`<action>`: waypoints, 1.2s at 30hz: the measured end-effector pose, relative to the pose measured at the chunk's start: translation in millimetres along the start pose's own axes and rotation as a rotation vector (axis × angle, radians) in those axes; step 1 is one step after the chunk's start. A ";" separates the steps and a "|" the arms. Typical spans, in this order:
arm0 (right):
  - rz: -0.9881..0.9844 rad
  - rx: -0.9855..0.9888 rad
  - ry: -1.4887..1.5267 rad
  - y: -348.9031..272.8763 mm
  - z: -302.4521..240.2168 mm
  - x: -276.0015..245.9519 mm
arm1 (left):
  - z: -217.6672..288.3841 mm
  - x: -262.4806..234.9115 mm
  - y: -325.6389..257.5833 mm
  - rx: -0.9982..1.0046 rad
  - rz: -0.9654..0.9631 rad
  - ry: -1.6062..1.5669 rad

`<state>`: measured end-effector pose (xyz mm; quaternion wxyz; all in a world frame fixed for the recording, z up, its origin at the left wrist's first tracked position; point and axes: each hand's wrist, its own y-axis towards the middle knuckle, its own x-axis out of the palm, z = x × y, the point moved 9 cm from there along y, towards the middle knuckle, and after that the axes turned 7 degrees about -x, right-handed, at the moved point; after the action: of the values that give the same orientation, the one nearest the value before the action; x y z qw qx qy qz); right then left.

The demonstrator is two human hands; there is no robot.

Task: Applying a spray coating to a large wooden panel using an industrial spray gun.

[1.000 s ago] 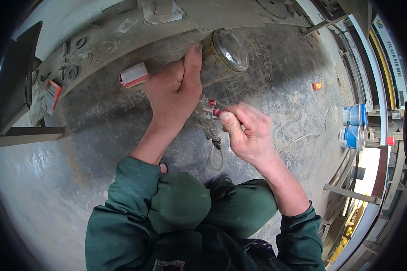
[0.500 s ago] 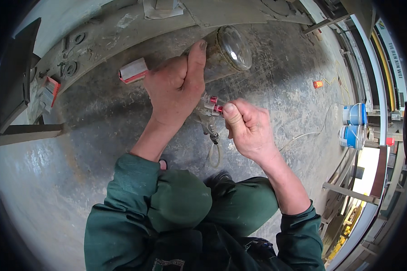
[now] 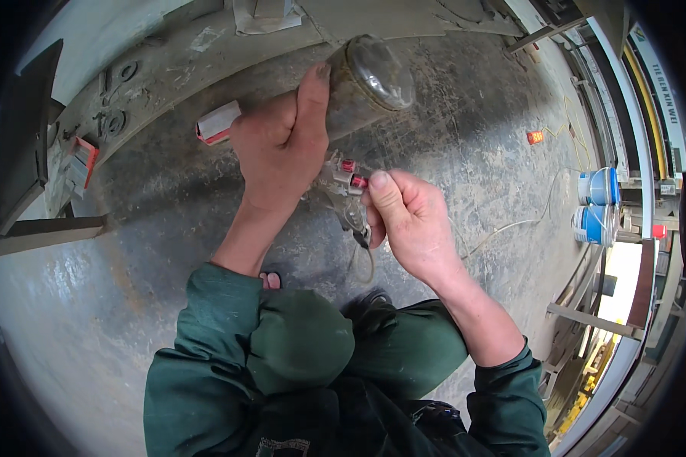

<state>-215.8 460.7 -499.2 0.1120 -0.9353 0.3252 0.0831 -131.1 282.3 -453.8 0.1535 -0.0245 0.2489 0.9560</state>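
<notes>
My left hand [image 3: 278, 148] is closed round a spray gun [image 3: 335, 179], its thumb up along a cloudy, see-through cup [image 3: 358, 95]. The cup is tilted, with its rounded clear end pointing away to the right. Two red knobs stick out at the gun's near right side. My right hand [image 3: 415, 221] is closed, thumb and forefinger pinched at the lower red knob [image 3: 358, 181]. Below the gun's body a pale looped hose [image 3: 366, 263] hangs down between my hands. The rest of the gun is hidden behind my left hand.
A red and white box [image 3: 219, 123] sits beyond my left wrist. Two blue and white buckets [image 3: 598, 187] stand at the right, with a thin pale hose on the floor [image 3: 503, 232]. A dusty ledge [image 3: 183, 65] with metal rings curves along the back left.
Both hands and the spray gun have shifted a little to the left. The right fingers have moved slightly round the lower red knob, and more of their tips shows beneath it.
</notes>
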 end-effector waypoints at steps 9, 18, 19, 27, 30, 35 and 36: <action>0.051 -0.184 0.196 -3.1 -22.2 -4.3 | -38.9 2.8 -11.5 -0.281 -0.059 -0.105; -0.185 -0.112 0.391 -3.2 -12.4 -4.6 | -62.3 17.8 -26.4 -0.590 -0.188 -0.176; -0.192 -0.114 0.389 -3.3 -11.6 -4.2 | -61.7 18.7 -27.7 -0.624 -0.187 -0.187; -0.260 0.230 0.816 -15.5 17.2 28.3 | -63.1 20.6 -28.9 -0.649 -0.188 -0.224; -0.272 0.246 0.722 -15.7 22.9 34.2 | -64.2 19.3 -25.8 -0.633 -0.192 -0.237; -0.354 0.134 0.539 -15.4 26.6 39.5 | -61.4 17.2 -24.1 -0.649 -0.162 -0.266; -0.353 0.137 0.535 -16.7 26.3 41.3 | -60.8 16.3 -24.4 -0.652 -0.162 -0.269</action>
<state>-175.4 456.1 -531.3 0.0979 -0.9562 0.1808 -0.2083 -140.9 277.8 -520.4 0.2443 0.0344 -0.0943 0.9645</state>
